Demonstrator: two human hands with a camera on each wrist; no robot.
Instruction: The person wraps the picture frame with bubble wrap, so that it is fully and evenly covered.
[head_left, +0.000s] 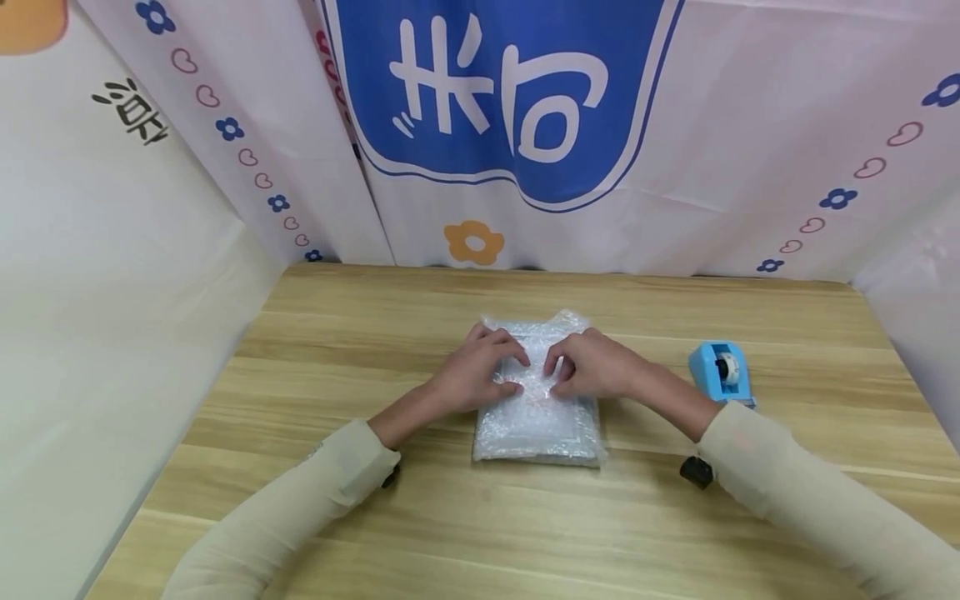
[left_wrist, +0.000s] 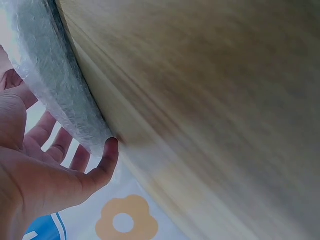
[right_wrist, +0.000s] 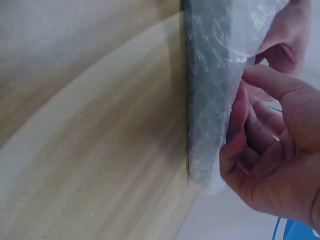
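A flat rectangular item wrapped in clear bubble wrap (head_left: pixel 536 425) lies on the table, its pale face showing through the plastic. My left hand (head_left: pixel 474 371) rests over its left side, thumb and index finger apart on the upper face. In the left wrist view, the little finger of the left hand (left_wrist: pixel 60 165) reaches the far corner of the wrap. From the other side, my right hand (head_left: pixel 600 364) touches the top with bent fingers, thumb and index finger spaced apart. Close up, the right hand (right_wrist: pixel 280 145) has its thumb against the bubble wrap (right_wrist: pixel 210 95).
A blue tape dispenser (head_left: pixel 705 371) with a roll of tape stands right of the package, close to the right forearm. The wood-grain table (head_left: pixel 480 533) ends at a printed fabric backdrop (head_left: pixel 637 242). White fabric (head_left: pixel 112 275) also hangs at the left.
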